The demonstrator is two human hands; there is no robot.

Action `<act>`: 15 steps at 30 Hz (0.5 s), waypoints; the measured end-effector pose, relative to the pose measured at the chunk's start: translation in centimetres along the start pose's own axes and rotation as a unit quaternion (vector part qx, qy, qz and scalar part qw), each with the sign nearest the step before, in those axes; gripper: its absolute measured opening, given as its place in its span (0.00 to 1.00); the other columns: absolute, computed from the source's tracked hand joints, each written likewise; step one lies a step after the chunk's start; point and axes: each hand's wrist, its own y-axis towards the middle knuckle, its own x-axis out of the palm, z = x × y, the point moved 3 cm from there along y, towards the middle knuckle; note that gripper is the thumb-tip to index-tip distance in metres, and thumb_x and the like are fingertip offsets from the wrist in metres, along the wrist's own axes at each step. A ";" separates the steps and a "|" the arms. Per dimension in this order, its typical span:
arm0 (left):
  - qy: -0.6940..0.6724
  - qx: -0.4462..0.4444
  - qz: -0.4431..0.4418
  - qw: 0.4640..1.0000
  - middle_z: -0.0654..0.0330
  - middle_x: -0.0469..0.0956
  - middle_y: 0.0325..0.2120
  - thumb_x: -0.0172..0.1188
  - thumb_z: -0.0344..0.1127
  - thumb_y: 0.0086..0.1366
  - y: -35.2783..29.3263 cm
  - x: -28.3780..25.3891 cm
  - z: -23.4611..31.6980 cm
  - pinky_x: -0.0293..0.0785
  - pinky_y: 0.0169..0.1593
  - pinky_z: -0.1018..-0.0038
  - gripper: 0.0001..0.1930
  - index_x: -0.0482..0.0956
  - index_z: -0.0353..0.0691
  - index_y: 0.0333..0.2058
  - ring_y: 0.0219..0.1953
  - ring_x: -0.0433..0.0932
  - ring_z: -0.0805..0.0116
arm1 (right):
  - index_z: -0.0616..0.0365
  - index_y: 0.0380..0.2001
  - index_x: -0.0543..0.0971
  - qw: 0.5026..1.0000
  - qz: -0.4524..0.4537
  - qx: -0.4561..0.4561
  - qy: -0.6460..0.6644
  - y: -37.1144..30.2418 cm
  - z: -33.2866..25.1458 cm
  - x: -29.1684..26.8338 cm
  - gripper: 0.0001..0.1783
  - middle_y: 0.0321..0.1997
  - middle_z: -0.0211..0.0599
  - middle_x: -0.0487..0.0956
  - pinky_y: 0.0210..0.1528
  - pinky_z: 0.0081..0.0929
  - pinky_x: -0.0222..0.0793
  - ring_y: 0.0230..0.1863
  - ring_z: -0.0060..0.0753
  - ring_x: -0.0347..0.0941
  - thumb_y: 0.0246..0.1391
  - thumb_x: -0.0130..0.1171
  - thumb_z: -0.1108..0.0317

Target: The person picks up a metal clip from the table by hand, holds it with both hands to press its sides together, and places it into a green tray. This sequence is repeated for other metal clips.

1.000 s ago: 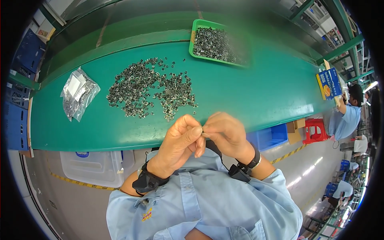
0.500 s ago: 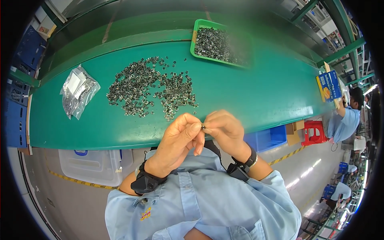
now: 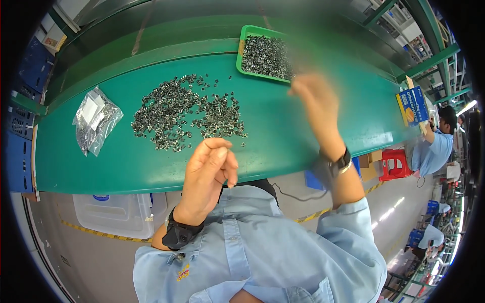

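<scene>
My left hand (image 3: pixel 206 174) is above the near edge of the green table, its fingers curled in and thumb against the index finger. Whatever it may hold is hidden. My right hand (image 3: pixel 319 101) reaches out beside the near right corner of a green tray (image 3: pixel 239 59), smeared by motion, so its fingers cannot be read. Many small shiny metal pieces fill the tray. Beyond my left hand, a loose heap of similar small metal pieces (image 3: pixel 166 108) lies in two joined clumps on the table.
A clear plastic bag (image 3: pixel 101 123) with small pieces and a white label lies at the left. A blue and yellow box (image 3: pixel 414 106) stands at the far right, near a co-worker (image 3: pixel 435 149). Below the table are a clear lidded bin (image 3: pixel 113 214) and a red stool (image 3: pixel 394 165).
The hands, which met around a small dark piece, have parted. My right hand has swung forward and right to the tray; my left hand has drawn slightly left.
</scene>
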 end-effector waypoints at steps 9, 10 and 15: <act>-0.025 -0.012 0.013 1.000 0.61 0.73 0.23 0.47 0.35 0.67 0.2 -1.2 0.0 0.65 0.20 0.78 0.08 0.68 0.38 0.41 0.17 0.69 0.75 | 0.58 0.33 0.77 0.935 -0.180 -0.125 -0.278 -0.8 2.4 1.6 0.07 0.34 0.36 0.75 0.40 0.29 0.68 0.38 0.38 0.72 0.51 0.58 0.68; -0.023 -0.013 0.008 1.000 0.61 0.72 0.23 0.47 0.35 0.67 0.3 -1.1 0.0 0.65 0.20 0.78 0.08 0.68 0.38 0.41 0.17 0.69 0.74 | 0.57 0.32 0.77 0.924 -0.210 -0.147 -0.285 -2.0 1.9 2.4 0.07 0.33 0.35 0.75 0.39 0.30 0.68 0.37 0.39 0.72 0.49 0.59 0.68; -0.013 -0.019 -0.003 1.000 0.60 0.72 0.23 0.47 0.35 0.67 0.6 -0.9 -0.1 0.66 0.21 0.78 0.08 0.68 0.38 0.40 0.18 0.69 0.74 | 0.56 0.30 0.77 0.891 -0.261 -0.164 -0.333 -4.6 0.6 5.4 0.07 0.32 0.33 0.75 0.38 0.32 0.68 0.36 0.41 0.71 0.44 0.62 0.70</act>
